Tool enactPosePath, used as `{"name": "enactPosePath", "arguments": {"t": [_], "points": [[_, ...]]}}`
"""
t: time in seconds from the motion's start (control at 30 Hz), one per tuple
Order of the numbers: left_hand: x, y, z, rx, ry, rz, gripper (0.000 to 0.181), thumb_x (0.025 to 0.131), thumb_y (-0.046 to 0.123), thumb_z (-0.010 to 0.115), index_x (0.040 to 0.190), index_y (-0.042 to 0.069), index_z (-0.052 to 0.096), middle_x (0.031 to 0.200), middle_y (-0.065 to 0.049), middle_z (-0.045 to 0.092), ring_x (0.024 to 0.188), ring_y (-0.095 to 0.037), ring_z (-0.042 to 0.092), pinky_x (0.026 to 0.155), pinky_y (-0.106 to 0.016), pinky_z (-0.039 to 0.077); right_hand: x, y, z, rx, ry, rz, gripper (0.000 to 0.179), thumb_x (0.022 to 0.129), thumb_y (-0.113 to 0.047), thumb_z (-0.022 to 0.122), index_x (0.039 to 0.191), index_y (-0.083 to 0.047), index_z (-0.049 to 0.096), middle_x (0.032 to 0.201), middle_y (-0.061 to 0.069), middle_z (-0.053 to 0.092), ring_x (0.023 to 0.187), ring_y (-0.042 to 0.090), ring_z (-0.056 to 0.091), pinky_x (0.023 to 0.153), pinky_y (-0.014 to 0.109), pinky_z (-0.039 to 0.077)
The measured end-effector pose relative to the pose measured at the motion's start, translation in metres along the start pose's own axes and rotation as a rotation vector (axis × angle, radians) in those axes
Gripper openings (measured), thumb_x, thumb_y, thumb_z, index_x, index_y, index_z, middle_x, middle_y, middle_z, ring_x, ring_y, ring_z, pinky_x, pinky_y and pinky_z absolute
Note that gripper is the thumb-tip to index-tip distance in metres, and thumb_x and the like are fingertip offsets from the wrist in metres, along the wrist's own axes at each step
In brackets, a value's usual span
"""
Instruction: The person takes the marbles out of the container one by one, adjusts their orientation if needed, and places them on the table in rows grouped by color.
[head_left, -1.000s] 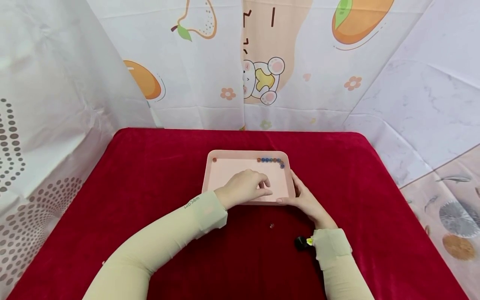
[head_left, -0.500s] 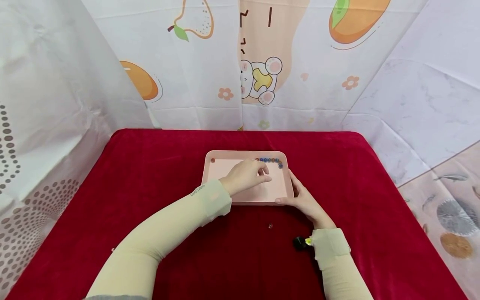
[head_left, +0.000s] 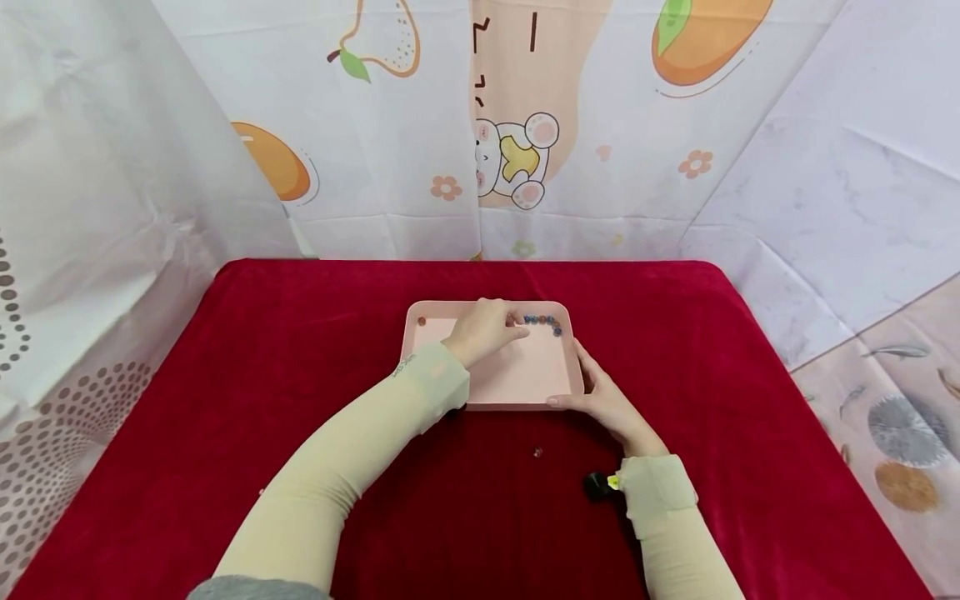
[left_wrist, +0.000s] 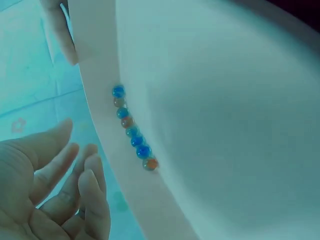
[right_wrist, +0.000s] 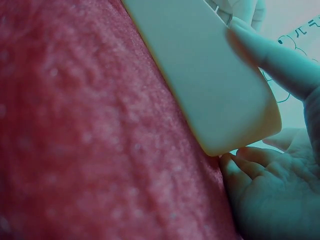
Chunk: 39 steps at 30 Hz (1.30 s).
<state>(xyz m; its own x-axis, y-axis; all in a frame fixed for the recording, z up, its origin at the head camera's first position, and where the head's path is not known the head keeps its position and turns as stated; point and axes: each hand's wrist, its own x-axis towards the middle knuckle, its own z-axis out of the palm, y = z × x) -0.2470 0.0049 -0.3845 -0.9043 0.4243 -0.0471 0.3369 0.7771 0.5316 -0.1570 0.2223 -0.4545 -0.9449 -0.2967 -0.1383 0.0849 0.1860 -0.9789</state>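
Note:
A shallow pink tray (head_left: 525, 379) rests on the red cloth, seen from above in the head view. My left hand (head_left: 487, 327) is over its back part, fingers loosely bent; in the left wrist view the left hand (left_wrist: 62, 192) has nothing between thumb and fingers. Along the back wall toward the right corner runs a row of blue and orange glass marbles (left_wrist: 137, 141), partly hidden by that hand in the head view. One orange marble (head_left: 422, 321) lies in the back left corner. My right hand (head_left: 609, 404) grips the tray's front right corner, thumb on the rim (right_wrist: 260, 55) and fingers below.
A small clear marble-like ball (head_left: 537, 452) lies on the red cloth (head_left: 480, 508) in front of the tray. Beside the right cuff is a black object (head_left: 597, 486) with a yellow-green piece. Printed curtains (head_left: 360, 167) hang behind the table.
My left hand has moved back across the tray toward the row of marbles, now covering its left end. The right hand keeps its grip on the corner. The head view has shifted slightly.

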Motion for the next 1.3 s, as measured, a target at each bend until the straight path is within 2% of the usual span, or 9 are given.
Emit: {"name": "enactPosePath", "arguments": {"t": [0.2,0.47,0.6,0.77,0.93,1.2,1.3], "points": [[0.007,-0.001,-0.004,0.027,0.005,-0.022,0.022,0.092,0.033,0.071,0.104,0.016,0.073,0.101,0.000,0.072,0.087,-0.014,0.066,0.070,-0.029,0.053,0.001,-0.001,-0.001,-0.002,-0.003,-0.007,0.105,0.085,-0.010,0.076,0.160,-0.031,0.005,0.165,0.003,0.019,0.135,0.031,0.039,0.109,0.034,0.034],[0.012,-0.004,-0.003,0.070,-0.010,-0.044,0.030,0.092,0.035,0.071,0.113,0.014,0.072,0.107,0.000,0.073,0.096,-0.016,0.068,0.078,-0.034,0.056,0.000,-0.001,0.000,0.002,-0.004,0.001,0.105,0.086,-0.011,0.076,0.160,-0.030,0.005,0.165,0.004,0.019,0.138,0.031,0.037,0.113,0.043,0.030],[0.016,-0.007,-0.001,0.075,-0.001,-0.054,0.029,0.091,0.031,0.072,0.114,0.013,0.072,0.104,0.001,0.073,0.095,-0.017,0.068,0.079,-0.034,0.056,0.000,-0.001,0.000,0.000,-0.001,0.000,0.105,0.085,-0.011,0.077,0.160,-0.030,0.006,0.164,0.004,0.021,0.137,0.031,0.038,0.111,0.038,0.033],[0.023,-0.010,0.003,0.066,0.020,-0.091,0.023,0.089,0.025,0.075,0.108,0.014,0.073,0.098,0.003,0.073,0.094,-0.017,0.067,0.080,-0.036,0.055,0.000,0.000,-0.001,-0.002,0.008,-0.003,0.107,0.083,-0.013,0.079,0.160,-0.030,0.006,0.165,0.004,0.021,0.136,0.031,0.039,0.107,0.028,0.034],[0.030,-0.010,0.007,0.067,0.014,-0.124,0.023,0.088,0.025,0.076,0.108,0.015,0.073,0.100,0.004,0.073,0.098,-0.017,0.067,0.083,-0.038,0.056,-0.001,0.000,-0.001,0.000,0.008,-0.004,0.107,0.083,-0.012,0.079,0.160,-0.031,0.007,0.164,0.004,0.022,0.135,0.031,0.040,0.106,0.026,0.035],[0.035,-0.014,0.017,0.045,0.031,-0.152,0.037,0.087,0.030,0.077,0.121,0.017,0.070,0.116,0.002,0.073,0.110,-0.016,0.067,0.091,-0.038,0.055,0.000,0.000,0.000,-0.001,0.008,-0.005,0.105,0.085,-0.009,0.077,0.160,-0.030,0.007,0.165,0.003,0.019,0.139,0.030,0.036,0.111,0.034,0.032],[0.034,-0.016,0.020,0.033,0.049,-0.166,0.037,0.087,0.033,0.077,0.119,0.016,0.070,0.117,0.001,0.072,0.110,-0.017,0.067,0.092,-0.037,0.055,0.001,0.000,0.001,0.002,0.006,-0.004,0.105,0.085,-0.011,0.077,0.160,-0.031,0.006,0.166,0.002,0.016,0.140,0.030,0.034,0.113,0.040,0.030]]}}
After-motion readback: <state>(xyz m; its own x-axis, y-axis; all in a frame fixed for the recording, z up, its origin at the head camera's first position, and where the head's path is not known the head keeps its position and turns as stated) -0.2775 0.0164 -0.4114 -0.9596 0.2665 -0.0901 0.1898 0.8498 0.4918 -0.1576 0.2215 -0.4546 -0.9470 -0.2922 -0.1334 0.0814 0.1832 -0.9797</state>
